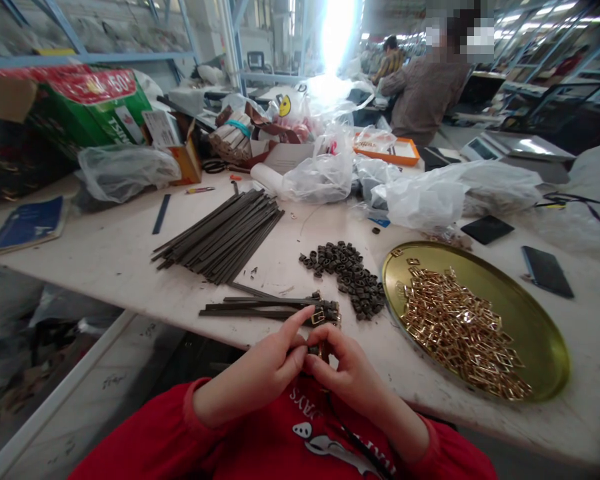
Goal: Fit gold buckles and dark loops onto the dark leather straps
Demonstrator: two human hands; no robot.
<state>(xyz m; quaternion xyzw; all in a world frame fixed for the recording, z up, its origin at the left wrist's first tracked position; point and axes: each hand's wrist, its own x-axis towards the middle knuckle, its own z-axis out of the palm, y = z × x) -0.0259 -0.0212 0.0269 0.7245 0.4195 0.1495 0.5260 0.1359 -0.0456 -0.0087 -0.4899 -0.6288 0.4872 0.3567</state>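
Pale tabletop (130, 267) spreads through a workshop with blue shelf frames, where a person in a brown top (430, 93) sits beyond plastic bags (325, 177). Fingers largely hide the gold buckle (322, 349), pinched between the right hand's (347, 363) thumb and fingers at the table's near edge; the left hand (275, 360) closes on its dark strap, whose tail blurs below. Gold buckles (460, 327) fill part of a brass-coloured tray (545, 333) rightward.

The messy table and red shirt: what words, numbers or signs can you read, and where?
"50" on the red-and-green package.
"AYS" on the red shirt; letter before unclear.
Yellow smiley sign on a plastic bag.
Too blurred or small: white box, blue book, other package and shirt letters.
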